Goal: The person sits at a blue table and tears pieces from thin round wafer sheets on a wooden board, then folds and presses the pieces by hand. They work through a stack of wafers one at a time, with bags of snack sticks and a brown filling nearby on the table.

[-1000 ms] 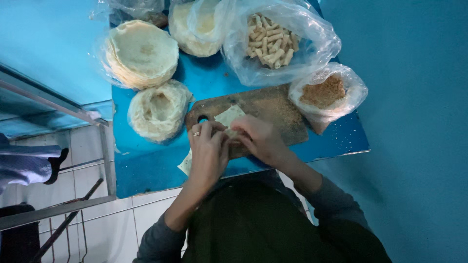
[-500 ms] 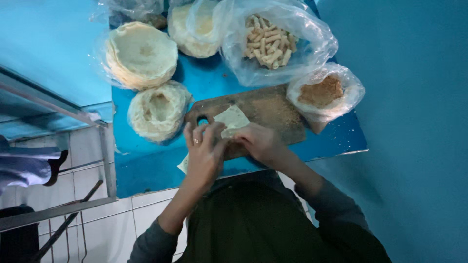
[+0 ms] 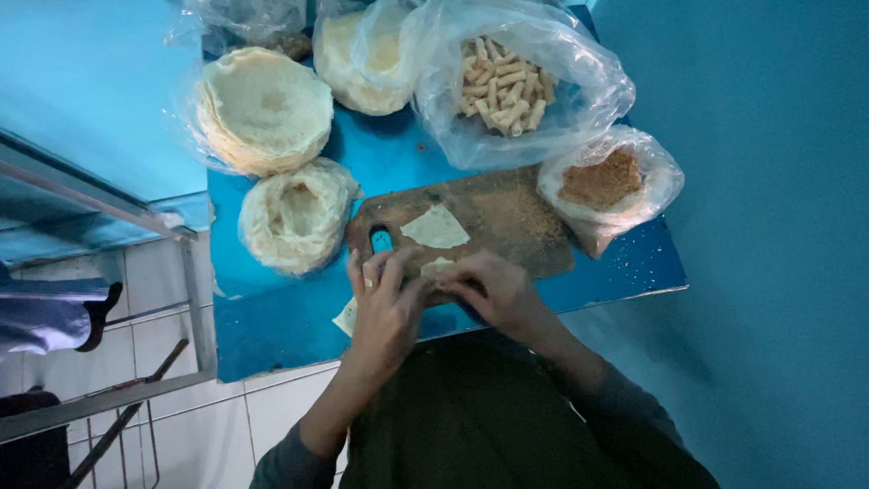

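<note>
Left hand (image 3: 385,303) and right hand (image 3: 493,290) pinch a small pale pastry piece (image 3: 437,268) at the near edge of the wooden board (image 3: 507,217) — on a blue counter (image 3: 398,158), teal wall (image 3: 760,181) right, white tiles (image 3: 163,281) left.

The left hand (image 3: 385,303) and right hand (image 3: 493,292) meet over a small piece of dough (image 3: 436,266), and their fingers cover most of it, so its shape and the grip on it cannot be made out. Another pale scrap (image 3: 345,318) shows only as a corner from under the left hand. At the top edge, a plastic bag (image 3: 253,18) is cut off, its contents too dark to tell. The person's forearms run out of the picture at the bottom. At the left edge a dark shoe (image 3: 95,319) is partly cut off.
</note>
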